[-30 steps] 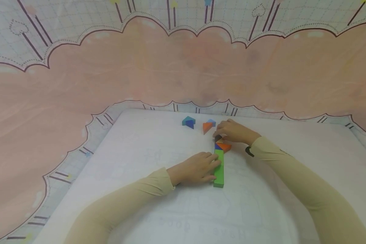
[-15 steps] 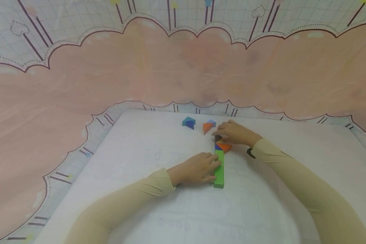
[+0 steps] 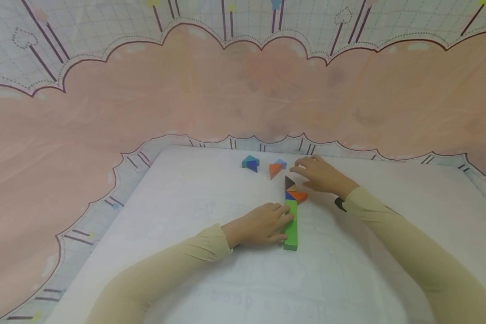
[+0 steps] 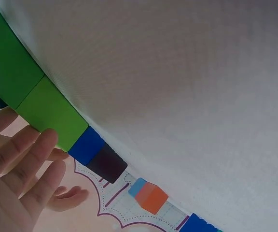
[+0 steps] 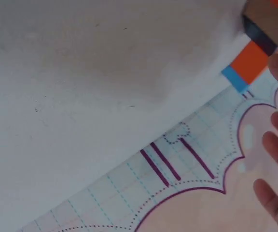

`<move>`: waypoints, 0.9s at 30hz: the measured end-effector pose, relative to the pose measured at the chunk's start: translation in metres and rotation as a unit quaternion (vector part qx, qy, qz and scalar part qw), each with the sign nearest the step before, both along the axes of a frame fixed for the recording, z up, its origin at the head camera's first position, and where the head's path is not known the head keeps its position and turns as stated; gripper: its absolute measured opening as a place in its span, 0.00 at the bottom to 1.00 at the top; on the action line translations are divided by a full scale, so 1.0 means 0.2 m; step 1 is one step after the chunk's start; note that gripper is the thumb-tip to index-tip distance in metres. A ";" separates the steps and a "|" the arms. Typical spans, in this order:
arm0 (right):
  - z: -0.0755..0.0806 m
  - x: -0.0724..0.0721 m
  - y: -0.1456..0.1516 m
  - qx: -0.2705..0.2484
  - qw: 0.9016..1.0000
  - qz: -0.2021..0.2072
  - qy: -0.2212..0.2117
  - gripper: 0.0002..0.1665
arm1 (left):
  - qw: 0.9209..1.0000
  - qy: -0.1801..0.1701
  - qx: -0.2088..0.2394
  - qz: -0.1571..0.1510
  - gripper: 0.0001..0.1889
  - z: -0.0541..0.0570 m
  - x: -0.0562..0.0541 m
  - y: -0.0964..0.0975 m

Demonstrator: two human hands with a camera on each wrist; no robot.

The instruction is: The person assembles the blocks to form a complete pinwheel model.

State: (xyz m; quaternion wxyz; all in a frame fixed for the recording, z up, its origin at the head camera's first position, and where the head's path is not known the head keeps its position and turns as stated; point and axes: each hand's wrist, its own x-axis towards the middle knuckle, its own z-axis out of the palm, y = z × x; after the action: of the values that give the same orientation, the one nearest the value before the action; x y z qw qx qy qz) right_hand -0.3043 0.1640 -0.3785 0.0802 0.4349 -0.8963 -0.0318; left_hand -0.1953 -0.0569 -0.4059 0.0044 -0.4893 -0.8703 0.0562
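My left hand (image 3: 263,222) rests its fingers on a row of green blocks (image 3: 291,236). The left wrist view shows a darker green block (image 4: 11,58) end to end with a lighter green one (image 4: 54,113), the extended fingers along their side. Beyond the green stand a blue triangular block (image 3: 289,196), an orange one (image 3: 301,197), a tan one (image 3: 292,188) and a black one (image 3: 289,182), set close together. My right hand (image 3: 324,173) hovers just right of the black block, fingers loosely bent and apart, holding nothing.
Farther back, an orange triangular block (image 3: 274,170) lies against a light blue one (image 3: 281,163). To their left a teal block (image 3: 249,159) sits with a dark blue triangle (image 3: 252,166). Patterned cloth (image 3: 267,90) rises behind the white table (image 3: 178,180).
My right hand has let go of the black block and drawn back to the right, uncovering the black and tan pieces. My left hand stays on the green blocks.
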 end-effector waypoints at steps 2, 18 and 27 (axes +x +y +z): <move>0.01 0.03 0.01 -0.008 1.000 -0.009 0.007 0.32 | 1.000 0.000 -0.002 0.000 0.27 0.00 0.00 0.00; -0.04 0.43 0.00 -0.063 0.995 0.005 0.079 0.27 | 0.999 0.034 0.005 -0.006 0.28 -0.01 0.00 0.00; -0.09 0.55 -0.01 -0.060 0.995 0.031 0.079 0.29 | 0.998 0.062 0.028 -0.001 0.30 -0.02 -0.03 0.00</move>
State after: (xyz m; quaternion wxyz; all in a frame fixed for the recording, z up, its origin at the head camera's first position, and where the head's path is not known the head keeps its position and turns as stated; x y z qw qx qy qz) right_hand -0.1952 0.1613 -0.3972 0.1778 0.4530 -0.8736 -0.0096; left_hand -0.2005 -0.0570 -0.4103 0.0725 -0.4853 -0.8691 0.0622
